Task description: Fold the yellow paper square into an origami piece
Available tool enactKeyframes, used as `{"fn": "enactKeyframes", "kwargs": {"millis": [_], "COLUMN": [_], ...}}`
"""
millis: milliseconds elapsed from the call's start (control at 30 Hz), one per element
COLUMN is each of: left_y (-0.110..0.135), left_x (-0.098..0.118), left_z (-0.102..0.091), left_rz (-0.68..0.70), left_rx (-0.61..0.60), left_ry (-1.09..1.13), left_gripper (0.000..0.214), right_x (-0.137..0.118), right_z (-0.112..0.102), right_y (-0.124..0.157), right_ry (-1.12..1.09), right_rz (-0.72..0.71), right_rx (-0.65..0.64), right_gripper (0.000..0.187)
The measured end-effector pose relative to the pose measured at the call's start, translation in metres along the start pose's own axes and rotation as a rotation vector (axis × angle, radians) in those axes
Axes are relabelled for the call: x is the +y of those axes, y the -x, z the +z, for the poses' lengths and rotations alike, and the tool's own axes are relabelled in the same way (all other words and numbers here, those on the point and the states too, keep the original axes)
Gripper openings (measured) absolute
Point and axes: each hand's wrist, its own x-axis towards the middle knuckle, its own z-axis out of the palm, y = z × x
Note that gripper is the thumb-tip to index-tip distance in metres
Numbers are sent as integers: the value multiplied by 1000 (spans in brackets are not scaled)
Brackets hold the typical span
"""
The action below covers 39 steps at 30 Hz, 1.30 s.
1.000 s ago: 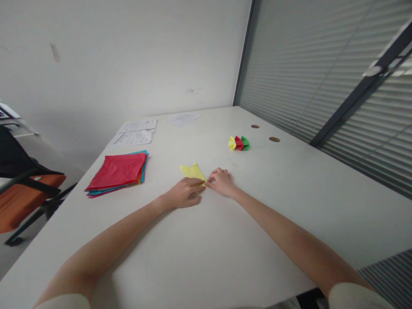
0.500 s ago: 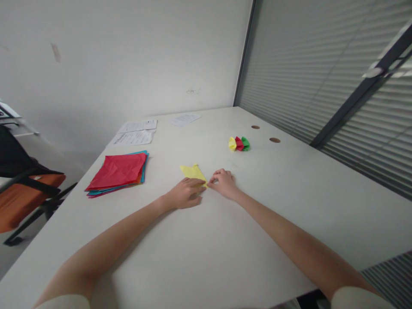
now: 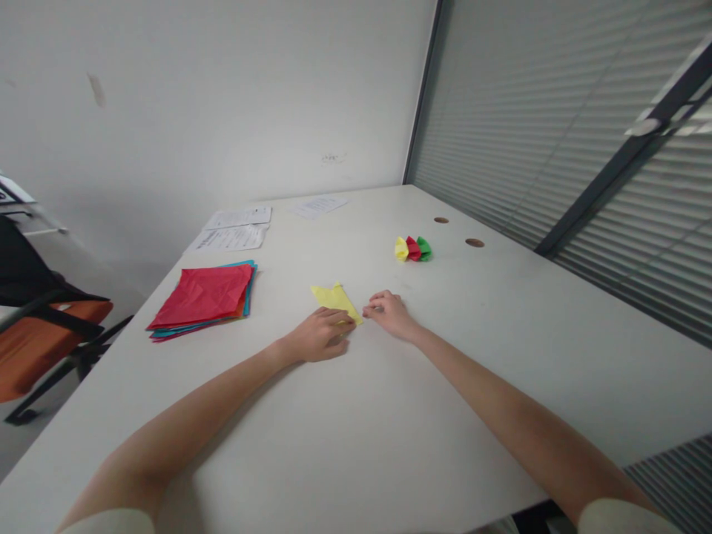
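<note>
A folded yellow paper (image 3: pixel 332 297) lies flat on the white table (image 3: pixel 389 415) in front of me. My left hand (image 3: pixel 319 334) rests on its near end, fingers curled and pressing it down. My right hand (image 3: pixel 391 314) sits just to the right of the paper's near corner, fingers bent together and touching the table beside that corner. Whether it pinches the paper's edge is unclear.
A stack of coloured sheets with a red one on top (image 3: pixel 202 298) lies to the left. Three small folded pieces, yellow, red and green (image 3: pixel 412 248), sit further back. Printed pages (image 3: pixel 232 230) lie near the wall. An orange chair (image 3: pixel 38 345) stands left of the table.
My right hand has slid a little to the right, away from the yellow paper's corner. My left hand has stayed on the paper.
</note>
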Motion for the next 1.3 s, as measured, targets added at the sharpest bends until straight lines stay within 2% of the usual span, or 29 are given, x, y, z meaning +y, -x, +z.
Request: {"fn": "enactKeyframes", "kwargs": {"millis": [133, 333, 467, 600, 667, 800, 867, 1067, 1167, 1300], "left_y": [-1, -3, -2, 1, 2, 2, 2, 2, 2, 3], "left_x": [2, 3, 2, -1, -1, -1, 0, 1, 1, 1], "left_z": [-2, -1, 1, 3, 3, 2, 1, 1, 1, 1], "left_rz": [-1, -4, -22, -22, -25, -31, -33, -36, -30, -51], "left_rx": [-15, -28, -19, -15, -15, -7, -5, 12, 10, 27], "left_ry": [-4, -31, -37, -33, -26, -9, -5, 7, 20, 63], "left_gripper": [38, 40, 40, 39, 39, 39, 40, 37, 38, 40], "right_x": [-2, -10, -4, 8, 10, 8, 5, 2, 2, 6], "right_z": [2, 5, 3, -6, -9, -11, -11, -14, -10, -3], "right_y": [4, 10, 8, 2, 1, 6, 10, 14, 12, 7], "right_ry": [26, 80, 99, 108, 61, 19, 71, 139, 140, 161], "right_rz": [3, -1, 4, 53, -21, -404, -526, -595, -624, -640], "right_rx": [-1, 22, 46, 41, 50, -25, -77, -36, -59, -94], "right_gripper": [11, 17, 17, 8, 11, 31, 33, 27, 20, 20]}}
